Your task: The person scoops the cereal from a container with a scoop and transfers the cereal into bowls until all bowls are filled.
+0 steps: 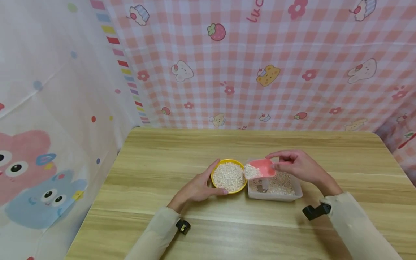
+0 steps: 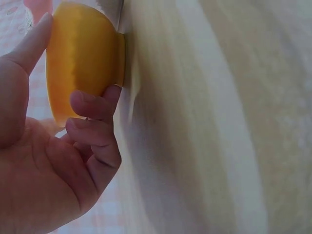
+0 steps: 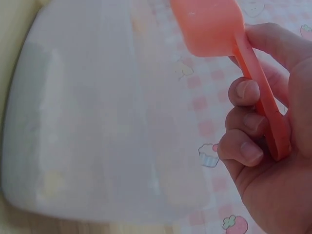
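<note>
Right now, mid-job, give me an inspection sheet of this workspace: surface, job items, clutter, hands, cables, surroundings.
Surface: wooden table, no spills seen.
Job's things: yellow bowl full of pale flakes; clear tub beside it, partly filled with the same flakes; pink scoop, loaded, tipped over the bowl's edge.
Clutter: nothing seen.
Hands: left hand holds the bowl's side; right hand pinches the scoop's handle.
Cables: nothing seen; a black camera mount on each wrist.
Surroundings: pink checked cartoon cloth behind, white cartoon cloth at left.
</note>
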`<state>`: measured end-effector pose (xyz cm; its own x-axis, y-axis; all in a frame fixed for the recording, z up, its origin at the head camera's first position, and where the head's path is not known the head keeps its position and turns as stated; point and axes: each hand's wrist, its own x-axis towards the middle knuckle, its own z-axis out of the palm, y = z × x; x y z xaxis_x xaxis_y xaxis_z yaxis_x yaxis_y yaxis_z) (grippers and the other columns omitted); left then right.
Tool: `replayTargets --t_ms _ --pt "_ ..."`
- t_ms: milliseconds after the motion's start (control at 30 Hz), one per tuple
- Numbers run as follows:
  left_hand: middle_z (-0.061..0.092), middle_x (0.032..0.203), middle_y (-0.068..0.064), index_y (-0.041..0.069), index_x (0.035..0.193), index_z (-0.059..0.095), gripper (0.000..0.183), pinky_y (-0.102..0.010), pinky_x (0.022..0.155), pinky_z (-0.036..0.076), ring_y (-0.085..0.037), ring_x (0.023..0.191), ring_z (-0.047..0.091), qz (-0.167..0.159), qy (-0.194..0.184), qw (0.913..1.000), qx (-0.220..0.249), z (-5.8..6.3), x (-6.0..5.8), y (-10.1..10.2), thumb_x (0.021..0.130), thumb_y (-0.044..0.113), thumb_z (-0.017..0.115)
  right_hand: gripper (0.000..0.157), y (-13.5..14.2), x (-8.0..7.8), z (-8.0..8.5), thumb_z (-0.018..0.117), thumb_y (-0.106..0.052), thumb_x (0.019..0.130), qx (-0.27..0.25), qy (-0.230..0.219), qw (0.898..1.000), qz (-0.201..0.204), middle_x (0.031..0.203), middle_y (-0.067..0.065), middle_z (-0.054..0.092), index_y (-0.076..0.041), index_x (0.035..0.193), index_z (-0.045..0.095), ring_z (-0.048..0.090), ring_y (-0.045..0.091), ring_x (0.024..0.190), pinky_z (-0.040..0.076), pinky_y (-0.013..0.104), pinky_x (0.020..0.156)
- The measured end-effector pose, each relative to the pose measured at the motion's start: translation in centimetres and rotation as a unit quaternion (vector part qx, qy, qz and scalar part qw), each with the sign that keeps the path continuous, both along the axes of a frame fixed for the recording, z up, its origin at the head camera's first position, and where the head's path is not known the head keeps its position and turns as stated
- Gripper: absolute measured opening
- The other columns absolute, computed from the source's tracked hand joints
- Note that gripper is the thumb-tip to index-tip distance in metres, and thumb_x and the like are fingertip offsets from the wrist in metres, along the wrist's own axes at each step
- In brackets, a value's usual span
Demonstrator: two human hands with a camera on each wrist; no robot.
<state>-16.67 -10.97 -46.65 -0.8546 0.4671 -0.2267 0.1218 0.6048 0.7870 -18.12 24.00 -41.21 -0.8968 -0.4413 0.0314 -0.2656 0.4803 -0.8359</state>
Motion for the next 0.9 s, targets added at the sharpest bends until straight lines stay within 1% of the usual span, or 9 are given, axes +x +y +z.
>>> replayTargets --t_ms 167,433,533,700,900 --pt "0.022 0.164 -0.009 0.032 0.160 0.011 0.107 -0.053 0.118 0.024 -0.033 0.147 0.025 0.002 -0.002 1.0000 0.007 -0.1 0.0 0.1 0.080 0.052 0.079 0.028 -0.8 -0.2 0.5 0.071 -0.018 0.093 0.003 0.003 1.000 0.005 0.067 0.001 0.053 -0.012 0.120 0.071 0.038 0.007 0.053 0.037 0.025 0.050" --pt "0.024 0.163 -0.012 0.034 0.160 0.008 0.108 -0.054 0.118 0.022 -0.034 0.147 0.025 0.007 -0.020 0.9996 0.017 -0.4 0.0 0.1 0.080 0.052 0.079 0.029 -2.4 -0.4 1.3 0.072 -0.021 0.092 0.008 0.001 1.000 0.017 0.066 0.001 0.050 -0.013 0.120 0.071 0.036 0.007 0.053 0.035 0.024 0.049" --pt "0.023 0.163 -0.011 0.035 0.160 0.008 0.108 -0.054 0.118 0.022 -0.033 0.147 0.025 0.009 -0.025 0.9995 0.018 -0.4 0.0 0.0 0.080 0.052 0.079 0.029 -3.0 -0.5 1.5 0.073 -0.021 0.091 0.009 0.008 1.000 0.022 0.065 0.001 0.051 -0.013 0.118 0.072 0.035 0.006 0.052 0.034 0.023 0.047" --pt "0.024 0.162 -0.014 0.034 0.160 0.008 0.108 -0.055 0.118 0.021 -0.034 0.147 0.025 0.009 -0.027 0.9993 0.025 -0.5 0.0 0.1 0.081 0.050 0.079 0.029 -4.0 -0.6 1.7 0.075 -0.022 0.089 0.018 0.025 0.999 0.032 0.064 -0.002 0.053 -0.014 0.117 0.073 0.034 0.005 0.051 0.032 0.022 0.046" --pt "0.025 0.162 -0.016 0.033 0.160 0.008 0.108 -0.055 0.118 0.023 -0.035 0.147 0.025 0.010 -0.024 0.9993 0.028 -0.4 0.2 0.1 0.081 0.049 0.079 0.029 -5.1 -0.7 2.1 0.075 -0.023 0.090 0.031 0.030 0.998 0.043 0.062 -0.004 0.051 -0.014 0.117 0.073 0.032 0.005 0.051 0.032 0.022 0.047"
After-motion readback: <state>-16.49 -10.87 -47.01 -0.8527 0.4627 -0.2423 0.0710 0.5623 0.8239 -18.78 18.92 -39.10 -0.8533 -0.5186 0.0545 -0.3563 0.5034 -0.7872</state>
